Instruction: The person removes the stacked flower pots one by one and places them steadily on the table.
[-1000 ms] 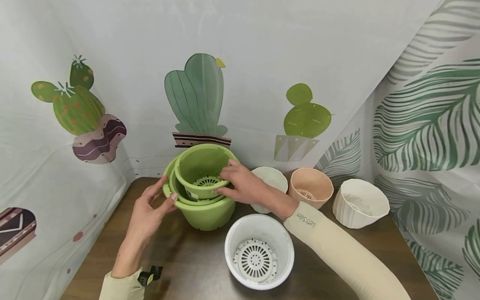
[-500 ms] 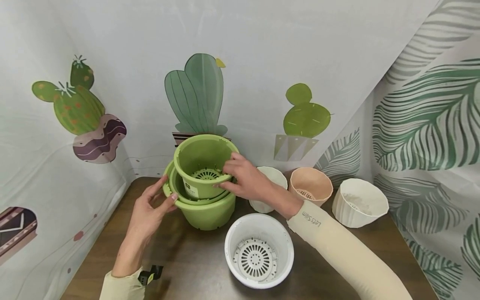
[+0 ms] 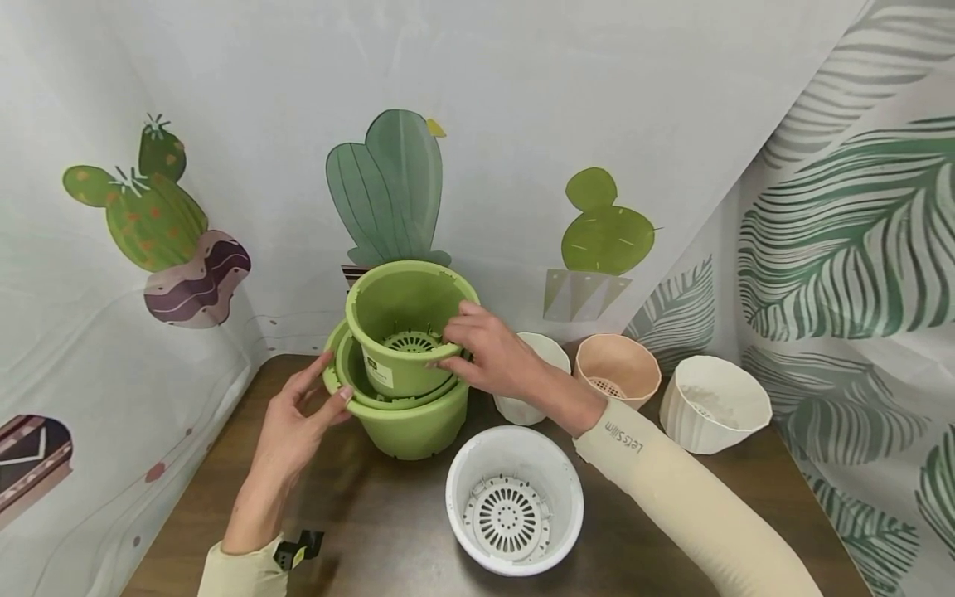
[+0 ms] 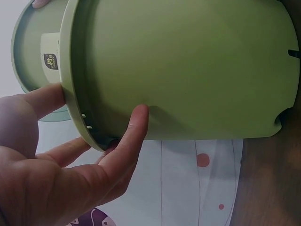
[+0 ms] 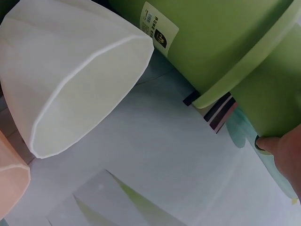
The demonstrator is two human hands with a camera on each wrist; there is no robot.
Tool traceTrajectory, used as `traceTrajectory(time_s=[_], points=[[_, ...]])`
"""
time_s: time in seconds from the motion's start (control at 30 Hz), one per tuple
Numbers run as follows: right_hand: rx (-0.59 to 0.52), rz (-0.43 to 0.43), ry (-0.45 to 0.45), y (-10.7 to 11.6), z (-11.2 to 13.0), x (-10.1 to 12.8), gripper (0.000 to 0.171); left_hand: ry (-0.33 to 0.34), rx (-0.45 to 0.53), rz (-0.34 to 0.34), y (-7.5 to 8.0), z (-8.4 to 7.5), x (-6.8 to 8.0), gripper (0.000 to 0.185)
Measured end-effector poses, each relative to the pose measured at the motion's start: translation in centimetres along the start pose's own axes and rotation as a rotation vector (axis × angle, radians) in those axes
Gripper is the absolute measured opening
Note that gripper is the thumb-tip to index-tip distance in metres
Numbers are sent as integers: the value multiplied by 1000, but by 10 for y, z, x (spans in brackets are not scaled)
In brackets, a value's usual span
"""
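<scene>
My right hand [image 3: 496, 352] pinches the right rim of a small green plastic flowerpot [image 3: 410, 294], which has a slotted base and a paper label. That pot sits partly raised and tilted out of another green pot [image 3: 394, 404], itself nested in a larger green pot [image 3: 410, 433]. With thumb and fingers, my left hand [image 3: 291, 427] holds the large pot's left rim. Close up in the left wrist view, the hand [image 4: 61, 174] lies against the rim and wall of the large pot [image 4: 197, 70]. Only the fingertips of my right hand [image 5: 288, 155] show in the right wrist view.
A white pot [image 3: 515, 502] with a slotted base stands at the front of the brown table [image 3: 366, 531]. Behind the right forearm are a small white pot [image 3: 548, 352], a peach pot [image 3: 619, 365] and a fluted white pot [image 3: 716, 406]. A cactus-print cloth [image 3: 507, 124] hangs behind.
My right hand has lifted the small green flowerpot upward, partly out of the nested pots, exposing more of its label. My left hand keeps its place on the large pot's rim.
</scene>
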State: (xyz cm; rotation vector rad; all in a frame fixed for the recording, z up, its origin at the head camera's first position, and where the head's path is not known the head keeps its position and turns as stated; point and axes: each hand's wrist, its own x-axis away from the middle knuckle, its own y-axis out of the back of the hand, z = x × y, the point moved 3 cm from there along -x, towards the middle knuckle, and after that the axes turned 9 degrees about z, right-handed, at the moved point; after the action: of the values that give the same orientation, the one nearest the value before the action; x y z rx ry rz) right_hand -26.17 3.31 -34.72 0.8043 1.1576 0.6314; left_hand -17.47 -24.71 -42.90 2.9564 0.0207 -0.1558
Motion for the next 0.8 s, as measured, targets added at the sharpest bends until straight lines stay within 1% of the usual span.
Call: traceTrajectory(time_s=[0.13,0.3,0.57,0.8], points=[[-3,-16,10,3,2,0,33,3,-2,2,0,0,0,69],[-3,-41,16,8,5,0,36,8,9,7,0,1,1,70],[-3,-83,48,20,10,0,24,4,10,7,0,1,2,69],[-26,-117,59,35,16,3,27,8,25,9,0,-1,1,71]])
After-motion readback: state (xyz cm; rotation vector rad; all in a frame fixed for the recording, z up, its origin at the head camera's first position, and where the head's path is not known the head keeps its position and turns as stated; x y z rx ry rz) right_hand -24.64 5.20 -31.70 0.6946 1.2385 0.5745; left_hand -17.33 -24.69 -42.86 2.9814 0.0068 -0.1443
